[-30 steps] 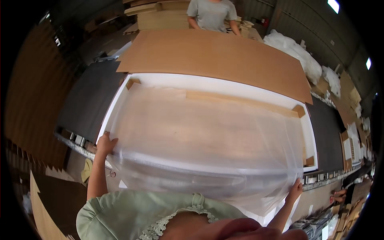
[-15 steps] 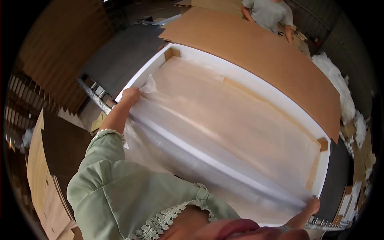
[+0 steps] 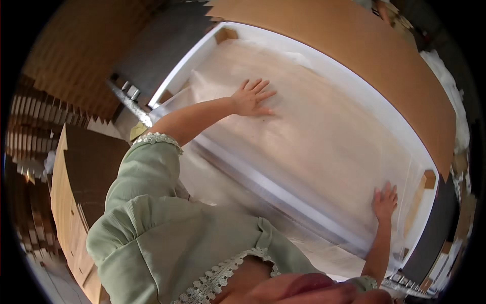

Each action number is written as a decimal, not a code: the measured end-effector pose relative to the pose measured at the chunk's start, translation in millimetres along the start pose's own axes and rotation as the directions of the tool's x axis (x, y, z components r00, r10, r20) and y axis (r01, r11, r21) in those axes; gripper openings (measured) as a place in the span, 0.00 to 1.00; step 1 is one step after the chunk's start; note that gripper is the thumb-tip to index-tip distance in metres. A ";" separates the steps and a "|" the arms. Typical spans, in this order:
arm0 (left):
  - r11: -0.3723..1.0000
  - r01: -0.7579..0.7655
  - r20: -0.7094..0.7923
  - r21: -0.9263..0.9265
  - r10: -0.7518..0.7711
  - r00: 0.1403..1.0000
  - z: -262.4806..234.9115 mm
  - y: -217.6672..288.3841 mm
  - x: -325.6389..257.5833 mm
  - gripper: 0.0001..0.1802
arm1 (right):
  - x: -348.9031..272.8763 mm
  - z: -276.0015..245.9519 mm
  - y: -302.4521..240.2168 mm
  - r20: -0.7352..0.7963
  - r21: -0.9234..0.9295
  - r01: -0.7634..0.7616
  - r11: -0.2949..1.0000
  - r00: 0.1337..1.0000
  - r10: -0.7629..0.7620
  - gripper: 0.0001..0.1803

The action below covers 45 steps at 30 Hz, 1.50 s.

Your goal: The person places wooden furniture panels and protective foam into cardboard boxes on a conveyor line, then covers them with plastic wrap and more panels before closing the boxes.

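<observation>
A thin translucent plastic sheet (image 3: 314,152) lies over a pale wood-toned panel inside a shallow tray with white walls (image 3: 354,76). My left hand (image 3: 253,99) rests flat on the sheet towards the far left, fingers spread. Near the tray's right end, my right hand (image 3: 386,202) also lies on the sheet with its fingers apart. Neither hand holds anything. Brown corner blocks sit inside the walls, one at the far left corner (image 3: 225,35) and one at the right (image 3: 430,179). Loose sheet hangs over the near wall towards my body.
A large brown cardboard sheet (image 3: 324,28) extends beyond the tray's far wall. Under the tray is a dark work surface (image 3: 169,45) with a metal roller edge (image 3: 130,99). Cardboard stacks (image 3: 86,61) and upright boards (image 3: 68,202) stand left. White wrapping (image 3: 448,96) lies right; a person's arm (image 3: 382,10) shows at the back.
Both hands have let go of the sheet's near edge and moved inward and away from me, spreading open on top of it. My view has shifted, so the tray appears higher in the picture.
</observation>
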<state>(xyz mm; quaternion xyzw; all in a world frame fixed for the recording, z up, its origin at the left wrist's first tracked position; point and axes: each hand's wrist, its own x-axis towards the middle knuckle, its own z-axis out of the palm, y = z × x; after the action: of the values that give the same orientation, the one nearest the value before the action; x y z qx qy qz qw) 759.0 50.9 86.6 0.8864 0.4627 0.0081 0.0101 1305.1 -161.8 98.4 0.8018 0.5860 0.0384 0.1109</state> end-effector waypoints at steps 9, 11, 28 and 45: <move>0.999 -0.030 0.051 -0.012 0.030 0.998 6.4 29.9 22.2 0.42 | -3.4 7.8 32.8 0.345 0.016 -0.225 0.974 0.916 0.206 0.36; 1.000 -0.012 0.049 -0.023 0.014 0.999 8.1 31.5 21.6 0.43 | 0.9 -22.7 33.4 0.425 0.025 -0.214 0.976 0.886 0.184 0.33; 0.969 -0.200 0.123 0.143 0.184 0.975 36.1 34.9 70.9 0.43 | -637.5 53.9 -248.9 -0.019 0.397 -0.890 0.224 0.236 0.972 0.20; -0.298 -0.814 0.086 -0.498 0.918 -0.388 -1.3 546.1 -385.5 0.26 | -882.3 220.5 -473.4 0.686 0.054 -0.634 -0.771 -0.538 0.490 0.43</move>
<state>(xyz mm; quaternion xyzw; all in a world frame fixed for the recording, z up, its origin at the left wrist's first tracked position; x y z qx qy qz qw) 986.6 -577.5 99.8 0.8510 -0.4599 -0.1489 0.2053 632.6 -890.9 -161.1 0.8125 -0.5069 -0.1809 -0.2240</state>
